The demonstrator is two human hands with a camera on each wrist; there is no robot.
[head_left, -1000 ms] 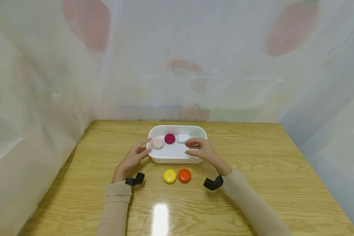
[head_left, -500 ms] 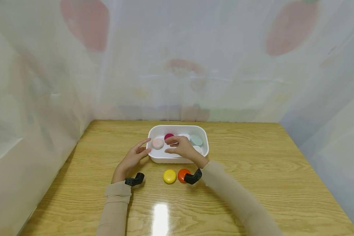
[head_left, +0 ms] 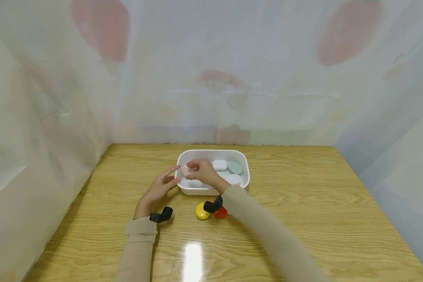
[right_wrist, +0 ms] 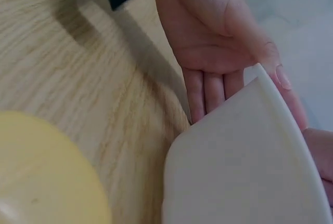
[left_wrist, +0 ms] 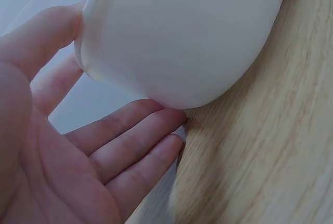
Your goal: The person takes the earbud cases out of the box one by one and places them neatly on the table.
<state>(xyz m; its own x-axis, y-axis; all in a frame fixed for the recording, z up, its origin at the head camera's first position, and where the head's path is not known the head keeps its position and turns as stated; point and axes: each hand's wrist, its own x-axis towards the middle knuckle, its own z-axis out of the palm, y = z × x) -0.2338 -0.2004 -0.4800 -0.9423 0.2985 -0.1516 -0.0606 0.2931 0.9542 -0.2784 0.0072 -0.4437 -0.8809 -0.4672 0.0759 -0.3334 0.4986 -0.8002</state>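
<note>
A white plastic bin (head_left: 197, 191) stands on the table. My left hand (head_left: 159, 190) is at its left end, fingers extended; in the left wrist view the fingertips touch the outer wall and rim. Inside the bin, my right hand (head_left: 206, 172) reaches over the pale pink round piece (head_left: 185, 171), thumb and fingers spread around its right part. No firm hold on it shows. Right of this hand lie a small white rounded case (head_left: 220, 165), a pale green round piece (head_left: 234, 167) and a white round piece (head_left: 234, 179). The hand mostly hides the dark red piece.
In front of the bin, a glossy yellow disc (head_left: 202, 211) and an orange-red disc (head_left: 220, 213) lie on the wooden table (head_left: 303, 196), partly under the right wrist's black device (head_left: 213, 204). A pale patterned curtain (head_left: 211, 109) hangs behind and at both sides.
My right hand has moved left across the bin, from beside the white case to the pale pink piece, uncovering the pale green and white pieces. My left hand stays at the bin's left end.
</note>
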